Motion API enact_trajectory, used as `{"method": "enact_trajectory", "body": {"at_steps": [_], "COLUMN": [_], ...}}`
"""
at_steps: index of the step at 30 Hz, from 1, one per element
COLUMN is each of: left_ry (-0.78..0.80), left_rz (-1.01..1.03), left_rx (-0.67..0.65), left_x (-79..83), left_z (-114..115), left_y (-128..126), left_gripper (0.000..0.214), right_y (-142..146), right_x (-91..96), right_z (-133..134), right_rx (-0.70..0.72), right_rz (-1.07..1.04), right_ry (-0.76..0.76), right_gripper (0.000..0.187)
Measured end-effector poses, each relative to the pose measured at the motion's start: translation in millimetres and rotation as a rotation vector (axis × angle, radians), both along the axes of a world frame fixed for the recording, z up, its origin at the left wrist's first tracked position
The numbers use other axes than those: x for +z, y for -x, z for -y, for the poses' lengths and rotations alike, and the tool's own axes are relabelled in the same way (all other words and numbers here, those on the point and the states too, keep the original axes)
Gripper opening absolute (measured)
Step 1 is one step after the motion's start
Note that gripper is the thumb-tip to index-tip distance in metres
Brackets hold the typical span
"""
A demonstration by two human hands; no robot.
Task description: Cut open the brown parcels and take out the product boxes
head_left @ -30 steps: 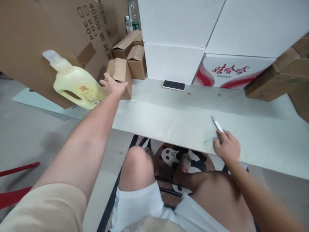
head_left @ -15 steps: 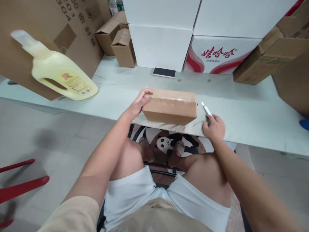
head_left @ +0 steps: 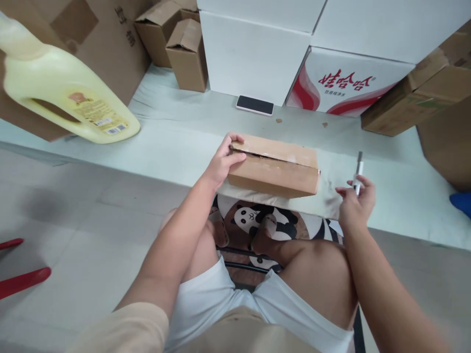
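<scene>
beige shirt [head_left: 239, 333], plain cloth, soft creases across front. left sleeve [head_left: 142, 323] short, same beige, loose, wide round opening edged by hem. white shorts [head_left: 204, 304], loose cut, folds gathered near lap, wide leg openings, hems stopping above right knee [head_left: 320, 252]. left hand [head_left: 222, 162], right hand [head_left: 358, 201] both bare, forearms [head_left: 180, 230] uncovered too. open footwear [head_left: 270, 224], pale greyish strap, small dark marks on it, finer detail too small to tell.
</scene>
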State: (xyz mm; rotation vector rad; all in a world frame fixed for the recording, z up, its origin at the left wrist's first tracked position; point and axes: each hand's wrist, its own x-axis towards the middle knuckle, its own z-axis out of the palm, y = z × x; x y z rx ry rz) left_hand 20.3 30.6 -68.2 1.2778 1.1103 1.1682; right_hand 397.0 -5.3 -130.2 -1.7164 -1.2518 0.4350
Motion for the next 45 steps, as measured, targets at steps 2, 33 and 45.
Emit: {"method": "enact_trajectory", "body": {"at_steps": [2, 33, 45], "left_ry": [-0.001, -0.059, -0.084], "left_rz": [0.013, 0.193, 0.21], "left_rx": [0.003, 0.035, 0.014], "left_x": [0.9, -6.5, -10.2], "left_z": [-1.9, 5.2, 6.2], "left_y": [-0.4, -9.1, -14.1], "left_gripper": [0.042, 0.041, 0.044], "right_y": [22.3, 89.1, 91.9], "right_x": [35.6, 103.7, 111.6], "right_z": [2.4, 15.4, 20.4], "right_rx": [-0.044, 0.275, 0.217], "right_rz": [-0.244, -0.943, -0.847], "right_ry": [-0.114, -0.498, -0.479], "right_gripper": [0.044, 0.01, 0.031]}}
